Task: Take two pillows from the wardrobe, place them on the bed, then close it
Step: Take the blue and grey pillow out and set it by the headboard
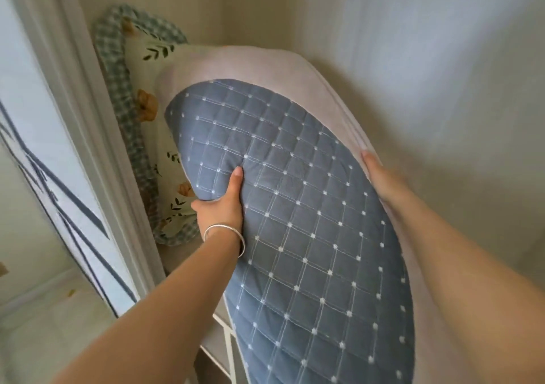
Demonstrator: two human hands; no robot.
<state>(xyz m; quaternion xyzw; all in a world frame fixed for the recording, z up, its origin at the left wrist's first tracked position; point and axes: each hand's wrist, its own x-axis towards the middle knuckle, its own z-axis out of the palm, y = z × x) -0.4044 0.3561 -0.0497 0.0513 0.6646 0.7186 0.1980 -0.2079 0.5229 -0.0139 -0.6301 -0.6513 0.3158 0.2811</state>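
Note:
A large blue quilted pillow (295, 221) with a pale grey border fills the middle of the head view, tilted and partly out of the wardrobe. My left hand (219, 206), with a silver bangle on the wrist, grips its left edge, thumb pressed into the quilting. My right hand (380, 177) holds its right edge, fingers hidden behind the border. Behind it, a second pillow (153, 135) with a leaf and flower print and a blue checked frill stands on edge against the wardrobe's left side.
The white wardrobe frame (97, 147) runs down the left. A door panel (44, 177) with dark blue line patterns stands open beside it. A shelf edge (218, 336) with white dividers lies below the pillows. The wardrobe's pale inner wall (427, 73) is on the right.

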